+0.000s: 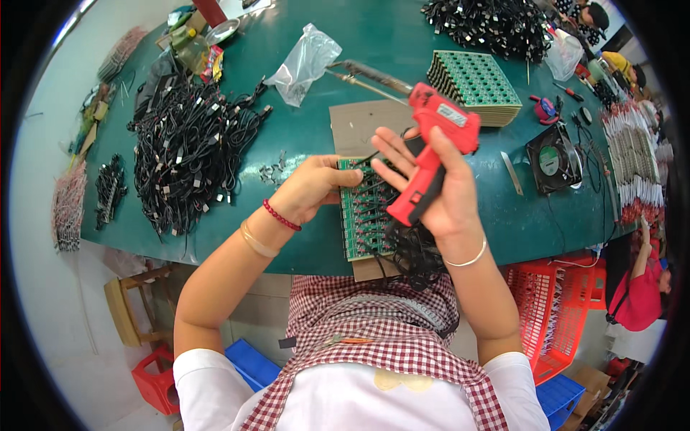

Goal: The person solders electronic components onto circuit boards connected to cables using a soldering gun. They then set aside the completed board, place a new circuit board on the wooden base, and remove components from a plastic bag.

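Observation:
My right hand (453, 197) holds a red soldering gun (444, 115) by its handle, the thumb over it and several fingers stretched out. The gun's metal tip points up and to the left, over the table. A green circuit board panel (351, 230) lies on a brown cardboard sheet (365, 129) in front of me. My left hand (309, 188) grips its upper left corner, the thumb on top and the other fingers partly hidden. Black cables (417, 257) run across the panel and bunch at its lower right, partly behind my right hand.
A big heap of black cables (187, 154) lies left, near small metal pieces (273, 171) and a clear plastic bag (305, 65). Stacked circuit boards (478, 82) stand far right of centre. A black fan (553, 159) is at right. Red baskets (532, 302) stand below the table's edge.

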Motion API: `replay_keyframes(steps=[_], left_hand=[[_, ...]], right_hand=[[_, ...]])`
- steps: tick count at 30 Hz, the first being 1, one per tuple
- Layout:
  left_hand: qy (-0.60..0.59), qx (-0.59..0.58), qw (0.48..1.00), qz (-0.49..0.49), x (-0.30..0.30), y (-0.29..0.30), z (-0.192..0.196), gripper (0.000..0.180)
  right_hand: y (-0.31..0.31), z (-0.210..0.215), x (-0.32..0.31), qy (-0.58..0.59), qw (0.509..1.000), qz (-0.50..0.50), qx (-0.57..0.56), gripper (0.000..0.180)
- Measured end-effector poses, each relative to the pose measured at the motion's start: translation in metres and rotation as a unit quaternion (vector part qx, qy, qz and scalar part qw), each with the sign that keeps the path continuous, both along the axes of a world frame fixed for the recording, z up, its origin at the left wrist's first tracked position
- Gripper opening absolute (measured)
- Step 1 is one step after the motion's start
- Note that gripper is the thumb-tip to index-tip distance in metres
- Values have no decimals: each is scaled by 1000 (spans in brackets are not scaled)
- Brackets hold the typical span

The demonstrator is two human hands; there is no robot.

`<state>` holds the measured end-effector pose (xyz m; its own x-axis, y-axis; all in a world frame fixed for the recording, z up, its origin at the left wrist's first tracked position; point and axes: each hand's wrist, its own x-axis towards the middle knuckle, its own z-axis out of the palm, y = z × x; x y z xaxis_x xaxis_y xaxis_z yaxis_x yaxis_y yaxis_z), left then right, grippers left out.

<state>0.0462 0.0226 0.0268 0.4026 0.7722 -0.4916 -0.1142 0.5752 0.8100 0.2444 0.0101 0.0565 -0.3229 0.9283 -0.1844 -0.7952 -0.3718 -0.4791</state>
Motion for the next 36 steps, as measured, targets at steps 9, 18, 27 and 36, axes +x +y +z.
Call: replay_keyframes(steps=[9, 18, 27, 36], left_hand=[[-98, -26, 995, 16, -8, -6, -9, 24], [-133, -19, 991, -10, -12, -3, -20, 33], [270, 209, 940, 24, 1, -27, 5, 18], [389, 220, 895, -11, 8, -38, 22, 21]], right_hand=[[7, -14, -5, 40, 999, 2, 3, 27], [12, -21, -7, 72, 997, 1, -9, 24], [-7, -10, 29, 95, 992, -76, -34, 27], [-72, -24, 87, 46, 991, -127, -11, 29]])
